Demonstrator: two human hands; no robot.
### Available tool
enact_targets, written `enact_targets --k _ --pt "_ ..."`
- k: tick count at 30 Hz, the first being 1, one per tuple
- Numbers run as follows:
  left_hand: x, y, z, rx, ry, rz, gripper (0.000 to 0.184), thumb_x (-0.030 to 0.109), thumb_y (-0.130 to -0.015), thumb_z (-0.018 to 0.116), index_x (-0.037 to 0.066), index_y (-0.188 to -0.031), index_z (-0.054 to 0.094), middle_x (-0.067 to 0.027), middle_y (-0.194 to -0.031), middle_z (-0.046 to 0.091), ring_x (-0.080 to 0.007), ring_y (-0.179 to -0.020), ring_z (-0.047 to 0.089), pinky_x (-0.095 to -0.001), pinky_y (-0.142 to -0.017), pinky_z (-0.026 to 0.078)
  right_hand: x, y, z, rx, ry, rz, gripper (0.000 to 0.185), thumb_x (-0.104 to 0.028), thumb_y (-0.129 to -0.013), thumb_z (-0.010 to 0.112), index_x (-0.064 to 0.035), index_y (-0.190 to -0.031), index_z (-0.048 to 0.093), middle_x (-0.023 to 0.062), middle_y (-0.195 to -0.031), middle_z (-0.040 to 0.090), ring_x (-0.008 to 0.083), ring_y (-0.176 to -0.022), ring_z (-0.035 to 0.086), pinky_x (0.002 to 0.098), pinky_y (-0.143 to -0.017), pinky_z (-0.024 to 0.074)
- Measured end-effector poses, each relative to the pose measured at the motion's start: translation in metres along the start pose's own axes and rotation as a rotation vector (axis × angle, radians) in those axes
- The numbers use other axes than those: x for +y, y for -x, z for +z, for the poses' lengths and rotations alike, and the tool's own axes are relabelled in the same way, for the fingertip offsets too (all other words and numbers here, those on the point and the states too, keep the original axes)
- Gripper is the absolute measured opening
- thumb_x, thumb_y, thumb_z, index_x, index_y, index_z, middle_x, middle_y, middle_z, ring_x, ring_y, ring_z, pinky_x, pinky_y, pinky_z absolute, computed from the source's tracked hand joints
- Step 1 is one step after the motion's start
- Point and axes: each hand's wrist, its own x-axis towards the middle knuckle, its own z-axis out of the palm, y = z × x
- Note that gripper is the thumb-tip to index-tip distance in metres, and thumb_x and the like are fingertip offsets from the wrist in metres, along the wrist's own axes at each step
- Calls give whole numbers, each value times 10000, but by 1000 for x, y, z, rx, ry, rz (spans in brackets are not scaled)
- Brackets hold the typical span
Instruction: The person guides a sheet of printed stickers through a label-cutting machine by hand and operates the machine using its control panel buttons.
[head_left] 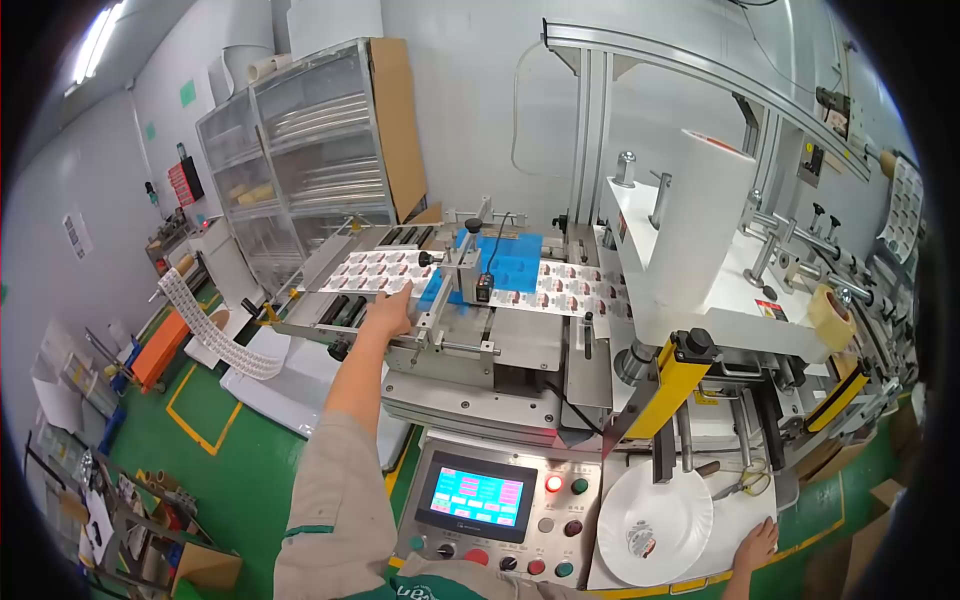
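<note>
Two bare hands of ours are resting well apart. Nearest, between four and five o'clock, our right hand (757, 545) is lying at the edge of the white tabletop (735, 515), its fingers loosely bent, nothing showing in its grasp. Just beside it, at five, a white plate (675, 500) is taking up the surface, with scissors (750, 479) lying past its rim, so that hand is having little room inward. At six, a lit screen (475, 495) and its buttons are sitting below us; we are wanting our sleeve (340, 500) clear of them.

Farther in, at nine, our left hand (390, 312) is reaching over the machine bed, fingers partly extended and gripping nothing visible. Its fingertips are meeting or nearly meeting the near edge of the printed label web (370, 268); we are unable to tell which. For good handling, we are needing light, flat pressure, web edges straight, knuckles clear of the sensor bracket (465, 270) and blue sheet (520, 262).

Beyond, the standing white roll (700, 220) is crowding two o'clock, while green floor (225, 490) is giving room at eight.
</note>
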Motion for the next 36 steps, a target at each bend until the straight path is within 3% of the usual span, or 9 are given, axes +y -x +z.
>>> enact_targets --k 1,5,11,15,23,34,35,36 --pt "-3 -4 1 -26 -11 -2 848 117 -673 637 237 -1403 223 -59 -1317 456 -353 -1254 333 -515 -992 299 3 -2 5 14 -13 -1 354 -294 -938 358 -159 -1248 461 59 -1323 430 217 -1235 375 456 -946 323" --pt "-7 -9 4 -26 -18 11 860 146 -672 663 225 -1404 218 -51 -1309 465 -356 -1246 337 -533 -994 290 11 -7 7 34 -3 -33 362 -308 -938 347 -157 -1247 458 62 -1324 426 227 -1229 379 461 -936 333" --pt "-6 -7 6 -4 -20 11 822 195 -692 668 231 -1393 241 -61 -1305 469 -357 -1241 347 -542 -991 291 12 -5 18 60 0 -49 353 -305 -936 351 -163 -1241 456 60 -1299 444 235 -1209 402 482 -930 346" --pt "-6 -4 3 -16 0 14 807 188 -707 663 218 -1391 237 -74 -1304 469 -359 -1250 336 -526 -997 287 0 1 -2 35 5 -13 338 -289 -933 376 -154 -1229 468 72 -1286 461 239 -1207 405 422 -948 339" --pt "-4 -2 0 -1 -48 21 776 178 -729 626 213 -1391 224 -82 -1294 473 -362 -1246 343 -543 -978 304 -1 5 -12 54 15 -22 325 -296 -929 373 -166 -1208 478 53 -1278 467 226 -1194 418 448 -913 369" --pt "-7 -5 3 17 -43 35 753 187 -730 627 193 -1379 245 -90 -1250 509 -373 -1230 361 -532 -963 322 -12 11 -40 -21 -3 16 354 -321 -947 319 -176 -1237 460 36 -1304 436 210 -1210 397 433 -937 332" --pt "-9 -9 7 18 -54 32 754 186 -731 625 195 -1381 243 -90 -1257 504 -374 -1232 359 -533 -963 321 -4 14 -50 230 70 -301 343 -294 -889 410 -106 -1122 577 128 -1160 549 280 -1005 539 456 -737 458" --pt "-9 -8 8 35 -37 34 746 177 -737 615 197 -1383 242 -88 -1267 498 -373 -1238 353 -533 -964 320 -15 13 -57 73 24 -129 356 -292 -885 415 -94 -1134 576 125 -1170 544 283 -1060 511 457 -743 459"
